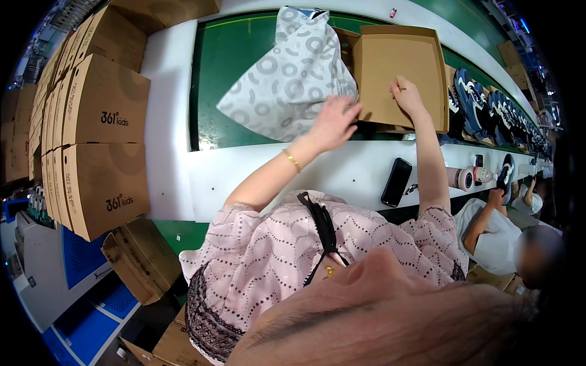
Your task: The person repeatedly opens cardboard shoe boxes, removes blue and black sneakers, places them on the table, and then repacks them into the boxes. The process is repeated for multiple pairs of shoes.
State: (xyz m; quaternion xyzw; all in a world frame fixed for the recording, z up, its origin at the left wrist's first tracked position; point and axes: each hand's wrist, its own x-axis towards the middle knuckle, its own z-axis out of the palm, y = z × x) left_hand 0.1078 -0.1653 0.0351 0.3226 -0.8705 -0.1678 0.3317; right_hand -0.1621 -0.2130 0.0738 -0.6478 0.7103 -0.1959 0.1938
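Note:
An open brown cardboard shoe box (400, 52) lies on the green belt, its broad flat panel facing up. White wrapping paper (293, 73) with grey rings spreads from the box out to the left; what lies under it is hidden, though a bit of something dark blue shows at its top edge. My left hand (334, 124) is at the paper's lower right edge, its fingers apart and slightly blurred. Over the brown panel, my right hand (407, 96) has its fingers curled together in a pinch; whatever is between them is too small to make out.
Shoe boxes (107, 110) are stacked high on the left. Dark blue shoes (470, 100) line the belt to the right. A black phone (397, 182) and a pink cup (459, 178) rest on the white ledge. At right, another person's hand (497, 196) holds a shoe (506, 171).

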